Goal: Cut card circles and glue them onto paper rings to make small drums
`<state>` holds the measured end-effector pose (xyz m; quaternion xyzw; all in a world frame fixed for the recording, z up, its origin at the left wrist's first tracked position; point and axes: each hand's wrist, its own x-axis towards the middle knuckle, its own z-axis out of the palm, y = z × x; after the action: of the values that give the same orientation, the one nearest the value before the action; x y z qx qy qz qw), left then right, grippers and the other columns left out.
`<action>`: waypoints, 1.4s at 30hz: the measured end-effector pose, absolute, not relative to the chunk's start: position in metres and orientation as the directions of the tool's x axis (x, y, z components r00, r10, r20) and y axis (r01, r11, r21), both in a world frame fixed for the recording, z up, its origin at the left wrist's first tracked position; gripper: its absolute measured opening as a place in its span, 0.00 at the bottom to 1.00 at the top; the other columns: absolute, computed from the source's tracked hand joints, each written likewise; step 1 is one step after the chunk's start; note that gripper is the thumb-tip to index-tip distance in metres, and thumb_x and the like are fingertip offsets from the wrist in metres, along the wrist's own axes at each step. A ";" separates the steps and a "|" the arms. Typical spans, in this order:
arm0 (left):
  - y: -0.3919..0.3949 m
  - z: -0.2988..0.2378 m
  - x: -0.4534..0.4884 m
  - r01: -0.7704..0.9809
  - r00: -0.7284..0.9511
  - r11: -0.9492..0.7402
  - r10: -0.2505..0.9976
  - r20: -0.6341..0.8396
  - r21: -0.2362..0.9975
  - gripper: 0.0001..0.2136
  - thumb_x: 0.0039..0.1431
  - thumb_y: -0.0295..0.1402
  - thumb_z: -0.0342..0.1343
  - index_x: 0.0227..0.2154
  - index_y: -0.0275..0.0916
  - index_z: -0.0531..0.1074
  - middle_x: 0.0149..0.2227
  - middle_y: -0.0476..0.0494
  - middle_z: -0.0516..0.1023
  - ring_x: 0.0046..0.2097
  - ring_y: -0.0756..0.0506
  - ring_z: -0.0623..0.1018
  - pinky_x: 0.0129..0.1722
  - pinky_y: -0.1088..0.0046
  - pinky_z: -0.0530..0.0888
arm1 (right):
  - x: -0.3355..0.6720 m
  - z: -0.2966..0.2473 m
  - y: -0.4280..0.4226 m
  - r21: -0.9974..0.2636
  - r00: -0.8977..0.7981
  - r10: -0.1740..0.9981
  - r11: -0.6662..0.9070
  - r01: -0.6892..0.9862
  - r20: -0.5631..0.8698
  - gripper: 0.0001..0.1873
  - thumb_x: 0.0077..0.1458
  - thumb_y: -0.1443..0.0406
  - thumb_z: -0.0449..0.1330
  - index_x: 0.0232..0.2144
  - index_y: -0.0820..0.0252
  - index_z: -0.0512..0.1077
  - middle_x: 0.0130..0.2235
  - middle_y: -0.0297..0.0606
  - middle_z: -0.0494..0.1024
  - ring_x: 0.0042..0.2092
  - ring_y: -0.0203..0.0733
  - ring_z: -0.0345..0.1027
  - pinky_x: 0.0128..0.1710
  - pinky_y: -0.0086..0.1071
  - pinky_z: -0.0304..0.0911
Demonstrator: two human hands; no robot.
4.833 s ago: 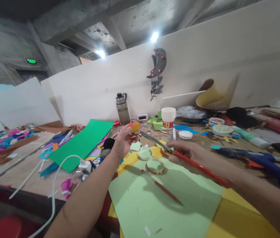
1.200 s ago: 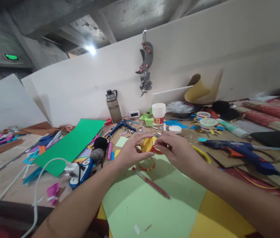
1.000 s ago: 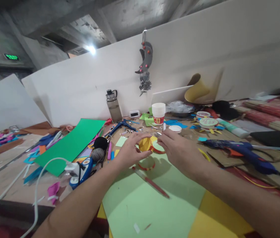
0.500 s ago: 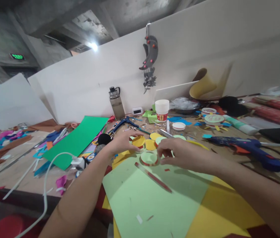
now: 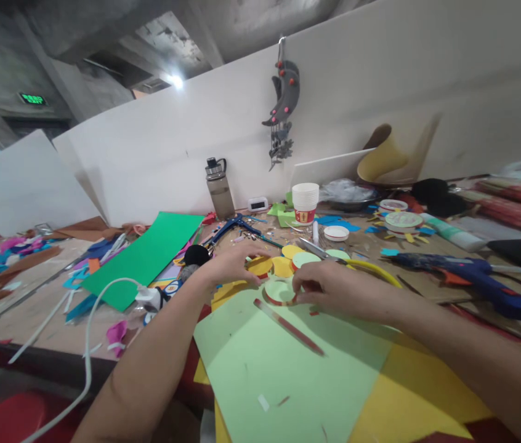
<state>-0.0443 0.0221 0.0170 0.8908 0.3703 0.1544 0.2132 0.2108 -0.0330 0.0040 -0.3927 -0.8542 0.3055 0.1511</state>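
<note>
My left hand (image 5: 236, 263) curves its thumb and fingers around a yellow paper disc (image 5: 259, 266) with a red rim. The fingers of my right hand (image 5: 327, 283) are curled, their tips at the right edge of a pale green disc (image 5: 279, 290) with a red and white rim. This green disc lies on a pale green sheet (image 5: 288, 381), beside a reddish-brown pencil-like stick (image 5: 290, 327). More yellow discs (image 5: 282, 267) and another green-topped disc (image 5: 305, 259) sit between and behind my hands. Scissors (image 5: 318, 248) with yellow handles lie partly behind my right hand.
A stack of paper cups (image 5: 305, 203) and a water bottle (image 5: 220, 189) stand at the back. On the right lies a blue glue gun (image 5: 468, 274). A green sheet (image 5: 145, 261) and a white cable (image 5: 87, 344) are on the left. Yellow sheets (image 5: 417, 394) extend under the pale green one.
My right fingertips have moved slightly left, onto the edge of the pale green disc. More of the scissors' yellow handle shows. My left hand stays at the yellow disc; the view has shifted slightly.
</note>
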 end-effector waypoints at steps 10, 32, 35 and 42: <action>0.021 0.014 -0.041 0.549 0.652 -0.623 0.736 0.179 0.557 0.17 0.52 0.38 0.63 0.47 0.48 0.77 0.54 0.41 0.76 0.55 0.40 0.73 0.52 0.63 0.69 | 0.209 0.009 -0.034 -0.578 -0.635 0.771 0.543 0.609 0.056 0.06 0.56 0.63 0.59 0.30 0.57 0.75 0.27 0.33 0.75 0.27 0.36 0.66 0.25 0.27 0.53; 0.022 0.007 -0.040 0.647 0.638 -0.600 0.764 0.098 0.470 0.25 0.47 0.42 0.66 0.50 0.44 0.75 0.55 0.41 0.74 0.57 0.39 0.71 0.56 0.62 0.65 | 0.209 0.012 -0.035 -0.568 -0.638 0.770 0.516 0.640 -0.019 0.07 0.57 0.61 0.58 0.30 0.55 0.73 0.27 0.32 0.75 0.28 0.37 0.69 0.24 0.27 0.53; 0.022 0.009 -0.040 0.672 0.624 -0.571 0.780 0.056 0.471 0.27 0.47 0.44 0.66 0.51 0.44 0.74 0.55 0.41 0.74 0.56 0.39 0.72 0.55 0.62 0.67 | 0.210 0.012 -0.035 -0.571 -0.634 0.773 0.511 0.643 -0.022 0.07 0.57 0.61 0.57 0.30 0.55 0.73 0.27 0.32 0.75 0.28 0.37 0.70 0.24 0.27 0.53; 0.019 0.016 -0.042 0.729 0.586 -0.498 0.809 -0.053 0.470 0.27 0.47 0.44 0.66 0.52 0.46 0.74 0.51 0.42 0.78 0.49 0.39 0.76 0.49 0.64 0.70 | 0.210 0.010 -0.035 -0.589 -0.630 0.776 0.517 0.620 0.018 0.06 0.55 0.62 0.58 0.29 0.55 0.75 0.27 0.34 0.76 0.28 0.38 0.69 0.25 0.28 0.53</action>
<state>-0.0421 0.0195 0.0159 0.8609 0.4466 0.0875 0.2275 0.2096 -0.0347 0.0100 -0.4062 -0.8596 0.2763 0.1408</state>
